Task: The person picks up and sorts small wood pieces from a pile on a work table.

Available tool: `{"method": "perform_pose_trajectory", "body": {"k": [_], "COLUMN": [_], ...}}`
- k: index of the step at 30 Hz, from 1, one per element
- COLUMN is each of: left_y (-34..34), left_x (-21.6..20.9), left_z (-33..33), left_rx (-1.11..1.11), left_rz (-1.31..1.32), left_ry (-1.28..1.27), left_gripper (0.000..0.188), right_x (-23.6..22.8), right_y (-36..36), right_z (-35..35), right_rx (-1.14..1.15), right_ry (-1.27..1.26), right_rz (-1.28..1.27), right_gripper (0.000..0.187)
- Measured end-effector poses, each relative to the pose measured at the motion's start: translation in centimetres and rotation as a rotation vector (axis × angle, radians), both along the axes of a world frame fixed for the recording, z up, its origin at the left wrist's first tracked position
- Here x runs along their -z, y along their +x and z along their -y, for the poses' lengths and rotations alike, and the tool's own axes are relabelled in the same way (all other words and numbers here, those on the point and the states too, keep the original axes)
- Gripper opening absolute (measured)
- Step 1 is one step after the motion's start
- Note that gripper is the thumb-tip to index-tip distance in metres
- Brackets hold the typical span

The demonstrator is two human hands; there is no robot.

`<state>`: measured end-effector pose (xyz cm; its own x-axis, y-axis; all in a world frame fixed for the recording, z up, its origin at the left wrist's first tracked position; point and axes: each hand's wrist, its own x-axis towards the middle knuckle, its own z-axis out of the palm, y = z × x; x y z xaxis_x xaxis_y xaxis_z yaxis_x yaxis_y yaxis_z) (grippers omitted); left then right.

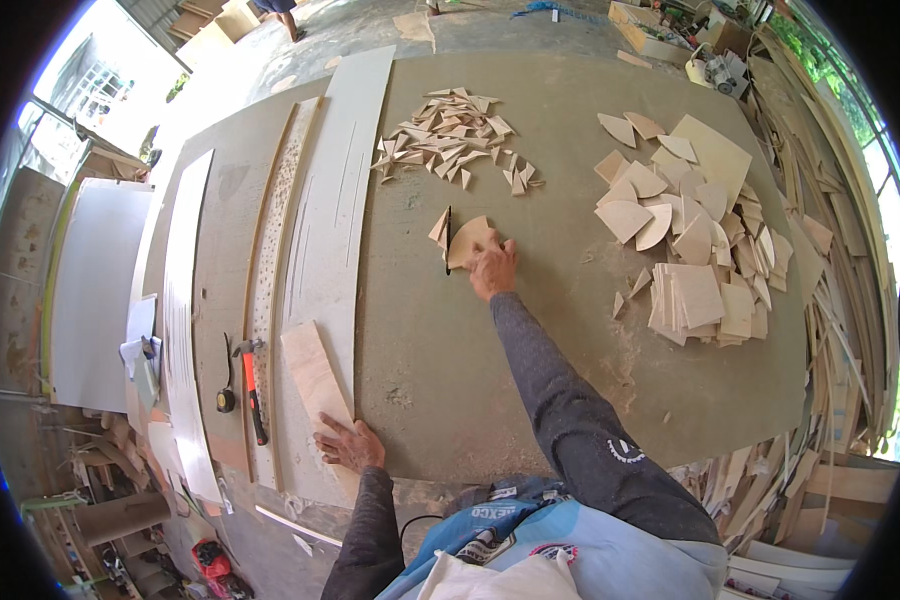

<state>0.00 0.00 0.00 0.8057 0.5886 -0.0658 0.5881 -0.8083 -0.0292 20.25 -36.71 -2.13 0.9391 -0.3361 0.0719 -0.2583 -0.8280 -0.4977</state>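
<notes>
My right hand (pixel 495 268) reaches to the middle of the worktable and holds a fan-shaped piece of thin wood (pixel 467 243) by its right side. The piece's left edge lies against a thin dark strip (pixel 448 240) that looks like a saw blade; I cannot tell for sure. A small wood offcut (pixel 438 230) sits on the other side of that strip. Near the front, my left hand (pixel 350 445) lies with fingers spread on the lower end of a narrow plywood board (pixel 315 365).
Pointed offcuts (pixel 450 135) are heaped at the far middle. Rounded and square wood pieces (pixel 695 225) pile up at right. Left lie a hammer (pixel 253 390), a tape measure (pixel 226 400) and a long white board (pixel 340 180). Stacked wood strips (pixel 840 200) line the right edge.
</notes>
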Motion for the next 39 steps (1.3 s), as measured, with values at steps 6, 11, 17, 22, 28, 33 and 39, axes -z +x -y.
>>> {"method": "perform_pose_trajectory", "body": {"k": [6,11,17,22,28,33,39], "left_y": [-0.1,0.0,-0.3,0.1,0.0,0.1,0.0], "left_x": [0.4,0.7,0.7,0.2,0.6,0.4,-0.1], "left_z": [2.0,1.7,1.0,1.4,0.8,0.7,0.8], "left_rx": [0.011,0.022,0.006,0.002,0.0,-0.001,0.004], "left_rz": [0.018,0.021,0.017,0.007,0.01,0.004,0.012], "left_ry": [-0.025,-0.031,-0.03,-0.045,-0.032,-0.03,-0.023], "left_gripper": [0.091,0.091,0.09,0.09,0.09,0.09,0.091], "right_x": [-1.0,-0.6,-1.3,-0.2,-0.4,-0.6,-1.0], "right_y": [-1.4,-1.6,-1.6,-1.2,-0.8,-0.6,0.4], "right_z": [1.6,1.2,0.1,0.1,-0.2,-0.4,-0.5], "right_rx": [-0.082,-0.025,-0.019,0.034,0.041,0.067,0.117], "right_ry": [-0.009,-0.036,-0.027,-0.099,-0.056,-0.013,0.029], "right_rz": [-0.012,-0.005,-0.057,-0.013,-0.025,-0.009,-0.01], "right_gripper": [0.034,0.034,0.033,0.033,0.03,0.03,0.025]}}
